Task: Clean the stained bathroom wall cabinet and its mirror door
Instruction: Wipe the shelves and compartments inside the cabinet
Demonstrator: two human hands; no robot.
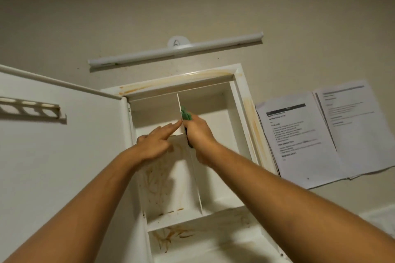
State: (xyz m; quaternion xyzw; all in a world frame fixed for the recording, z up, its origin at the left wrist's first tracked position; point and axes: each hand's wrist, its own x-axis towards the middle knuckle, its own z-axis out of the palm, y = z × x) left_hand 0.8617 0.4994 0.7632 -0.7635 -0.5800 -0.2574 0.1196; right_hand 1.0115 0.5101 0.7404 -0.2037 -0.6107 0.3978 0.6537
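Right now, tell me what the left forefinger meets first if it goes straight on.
Probably the vertical divider: the left hand has its forefinger at or near that front edge, just below the green scrubber in the right hand.

The cabinet (pixel 241 100) was white, streaked with orange-brown stains (pixel 171 83) along its top and right frame, its lower-left back panel and its lower shelf. The door (pixel 64 166) was plain white inside. The scrubber (pixel 185 115) was green. The wall (pixel 192 6) was beige, the light tube (pixel 175 49) white, and the papers (pixel 303 141) white with black print.
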